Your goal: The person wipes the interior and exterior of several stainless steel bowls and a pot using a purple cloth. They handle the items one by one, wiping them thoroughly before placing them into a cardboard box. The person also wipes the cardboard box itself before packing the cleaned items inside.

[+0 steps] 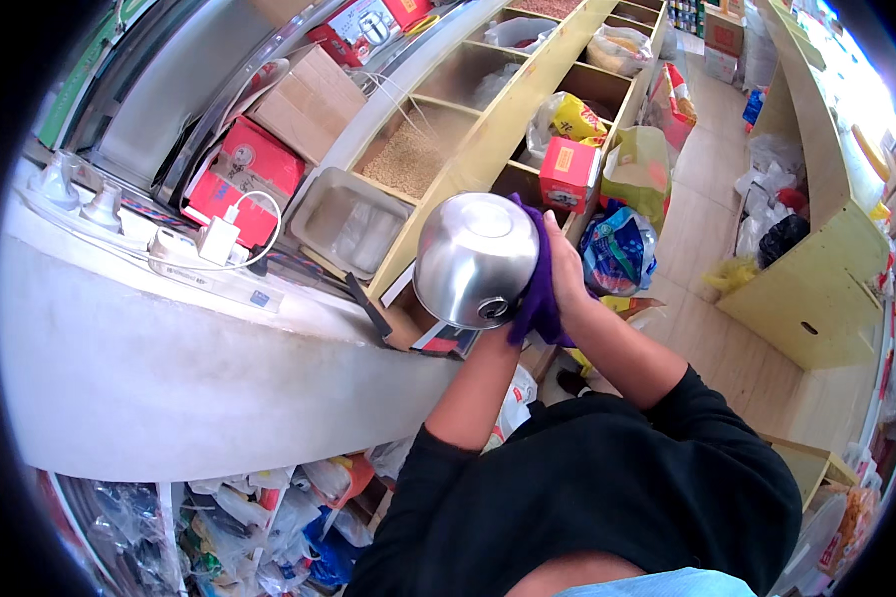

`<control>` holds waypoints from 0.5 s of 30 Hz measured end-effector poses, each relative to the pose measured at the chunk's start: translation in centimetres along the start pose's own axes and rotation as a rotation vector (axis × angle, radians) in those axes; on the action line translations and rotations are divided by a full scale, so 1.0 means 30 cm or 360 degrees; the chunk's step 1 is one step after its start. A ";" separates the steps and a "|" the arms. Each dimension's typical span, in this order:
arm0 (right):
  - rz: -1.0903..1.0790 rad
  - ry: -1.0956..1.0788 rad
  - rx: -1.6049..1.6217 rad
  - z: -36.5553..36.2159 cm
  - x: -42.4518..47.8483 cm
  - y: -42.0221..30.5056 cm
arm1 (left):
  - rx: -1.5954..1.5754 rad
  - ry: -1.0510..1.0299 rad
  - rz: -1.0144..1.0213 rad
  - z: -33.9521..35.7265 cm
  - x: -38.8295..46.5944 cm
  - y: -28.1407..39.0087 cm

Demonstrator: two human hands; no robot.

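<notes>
A shiny rounded metal vessel (478, 257) is held up in front of me, its rounded base with a circular ring facing the camera. A small round fitting or hole shows low on its side. Against its right side lies a purple cloth (541, 298), with my right hand (565, 265) pressed flat over it. My left forearm comes up under the vessel; the left hand itself is hidden behind the metal, so its grip does not show.
Wooden bins (418, 149) with grains and bags stretch away beyond the vessel. A red box (570, 173) sits on their edge. At left, a white counter (194, 358) carries a power strip (187, 261) with a cable. Plastic bags (269, 522) fill the space below. A tiled floor (709, 201) lies right.
</notes>
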State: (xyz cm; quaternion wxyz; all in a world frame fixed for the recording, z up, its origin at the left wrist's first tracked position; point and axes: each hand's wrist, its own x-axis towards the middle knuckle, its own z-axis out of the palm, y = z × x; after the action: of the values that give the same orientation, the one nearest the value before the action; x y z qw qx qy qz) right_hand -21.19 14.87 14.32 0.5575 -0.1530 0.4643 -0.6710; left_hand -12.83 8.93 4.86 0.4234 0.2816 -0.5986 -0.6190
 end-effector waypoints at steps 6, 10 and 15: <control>0.0313 0.0139 0.0071 -0.041 0.039 0.092 | -0.0653 0.0643 0.0221 -0.114 0.060 -0.049; 0.0504 -0.0225 0.0738 -0.049 0.030 0.011 | 0.0781 0.1192 0.0400 -0.114 0.065 0.080; 0.0332 -0.0373 0.0390 -0.119 0.050 -0.013 | 0.0976 0.1092 0.0488 -0.067 0.033 0.204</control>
State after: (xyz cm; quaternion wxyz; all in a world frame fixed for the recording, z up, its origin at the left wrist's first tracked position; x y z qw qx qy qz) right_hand -24.49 15.13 12.29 0.6887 -0.1120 0.3246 -0.6386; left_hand -10.43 7.52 10.76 0.5803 0.4898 -0.6139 -0.2158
